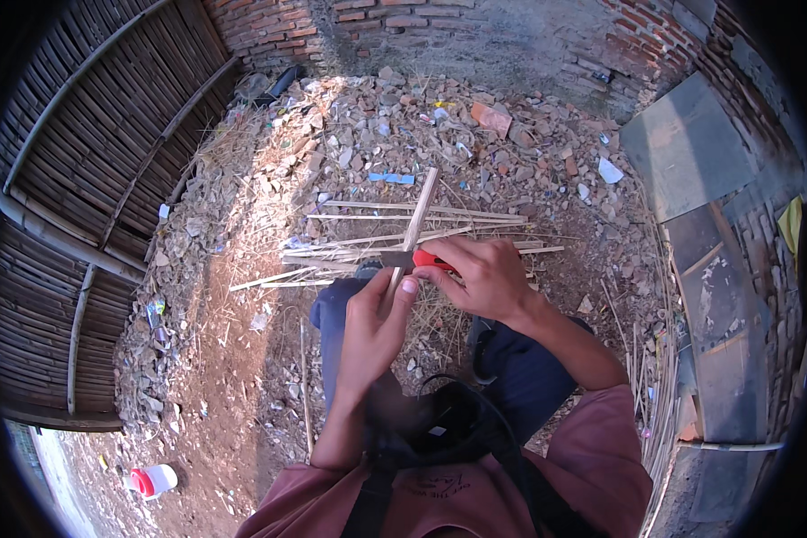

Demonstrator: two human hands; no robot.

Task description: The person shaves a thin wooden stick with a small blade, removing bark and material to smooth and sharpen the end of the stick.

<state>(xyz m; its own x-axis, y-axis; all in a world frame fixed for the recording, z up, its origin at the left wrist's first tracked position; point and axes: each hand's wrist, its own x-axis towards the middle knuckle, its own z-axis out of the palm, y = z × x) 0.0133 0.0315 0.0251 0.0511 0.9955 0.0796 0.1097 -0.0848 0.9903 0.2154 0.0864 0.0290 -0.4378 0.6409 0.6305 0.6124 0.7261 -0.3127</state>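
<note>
As I watch through the head view, the left hand [375, 316] grips the near end of a pale wooden strip [420, 208]; the right hand [486, 276] is clenched round a red-handled knife [429, 261], its dark blade across the strip; this looks like shaving or splitting; the next stroke seems to want a firm hold, left thumb clear; more strips [323, 264] lie beyond on the ground.

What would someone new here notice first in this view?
Probably the red-handled knife near the centre, gripped in the right hand, its dark blade across a wooden stick that the left hand holds. Pale wooden strips lie scattered on the ground just beyond. At the lower left, a white-and-red container stands out against the dirt.
</note>
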